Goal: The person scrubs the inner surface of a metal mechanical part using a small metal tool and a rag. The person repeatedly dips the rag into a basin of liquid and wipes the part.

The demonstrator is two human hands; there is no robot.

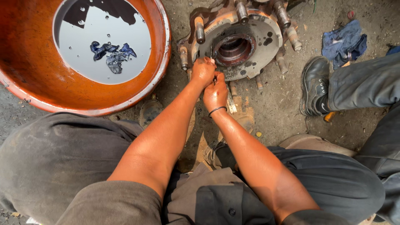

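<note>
Head view: a wheel hub [239,43] lies flat on the ground at the upper centre of the frame, studs [200,30] standing up around its rim and its central bore [232,49] open and dark with grease. The hub is already off the vehicle and stripped bare, with no wheel or nut on any stud that shows; by the look of it, the work now centres on the flange beside the bore, and how much remains there cannot be judged from this angle. The left hand [203,70] is closed in a fist at the hub's lower left edge, gripping a thin tool [211,53] whose tip points up toward the bore. The right hand [215,93], with a black band at the wrist, sits just below and touching the left, fingers curled; whether it grips the same tool lower down cannot be told. The hands are thus pressed together at the near rim, the hub directly ahead of them. To the upper left, a large orange basin [33,66] holds dark liquid with a blue rag [112,53] floating in it. At the right, another person's black shoe [313,85] and grey trouser leg rest on the dirt, and a second blue cloth [343,41] lies at the upper right.
</note>
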